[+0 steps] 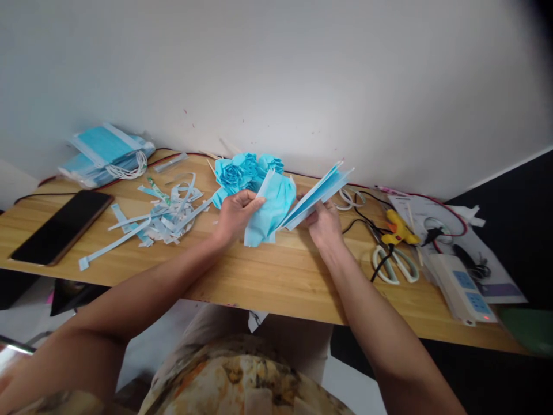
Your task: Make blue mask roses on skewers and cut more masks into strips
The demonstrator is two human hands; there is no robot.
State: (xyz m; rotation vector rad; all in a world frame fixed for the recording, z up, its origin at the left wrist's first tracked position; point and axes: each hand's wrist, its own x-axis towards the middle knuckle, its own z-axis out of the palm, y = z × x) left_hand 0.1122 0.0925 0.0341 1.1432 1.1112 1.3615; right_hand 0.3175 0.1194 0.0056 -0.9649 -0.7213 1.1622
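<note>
My left hand is closed on a crumpled piece of blue mask fabric held just above the wooden table. My right hand pinches a flat stack of blue mask sheets that fans up and to the right. The two hands are close together at the table's middle. Behind them, against the wall, lies a bunch of blue fabric roses on thin sticks.
A heap of cut white-blue strips lies left of my hands, a dark phone further left, a stack of face masks at the back left. To the right are loose ear loops, a yellow glue gun, scissors, a power strip and cables.
</note>
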